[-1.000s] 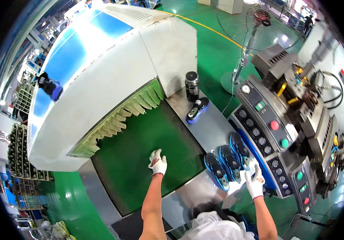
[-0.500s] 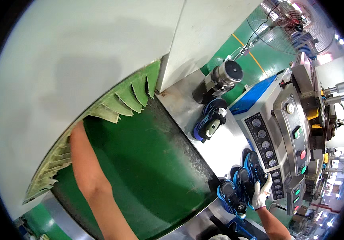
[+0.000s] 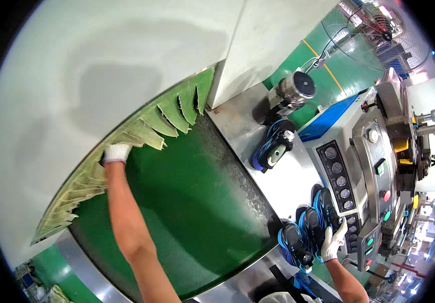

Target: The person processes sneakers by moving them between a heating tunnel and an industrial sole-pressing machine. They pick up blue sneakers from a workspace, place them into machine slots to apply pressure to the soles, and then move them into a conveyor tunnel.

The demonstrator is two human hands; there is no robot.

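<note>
My left hand [image 3: 117, 153], in a white knit glove, reaches to the slit green strip curtain [image 3: 164, 120] over a green belt [image 3: 187, 202]. Only the back of the glove and its cuff show; the curtain hides the fingers and anything in them. On the right, my gloved right hand [image 3: 332, 243] has thumb and forefinger spread. It lies against the near end of a black and blue sneaker [image 3: 327, 208]. Beside it stand two matching sneakers, one in the middle [image 3: 310, 227] and one nearest the belt [image 3: 293, 245].
Another dark sneaker [image 3: 273, 146] stands farther back on the steel ledge [image 3: 298, 177], near a metal cylinder with a black top [image 3: 298, 87]. A white housing [image 3: 126, 60] rises above the curtain. At the right is a machine with gauges and buttons [image 3: 374, 161]; a large fan [image 3: 379, 35] stands behind.
My left hand has drawn partly out from under the curtain, so its white glove now shows. The right hand stays beside the sneakers. The whole view has shifted slightly.
</note>
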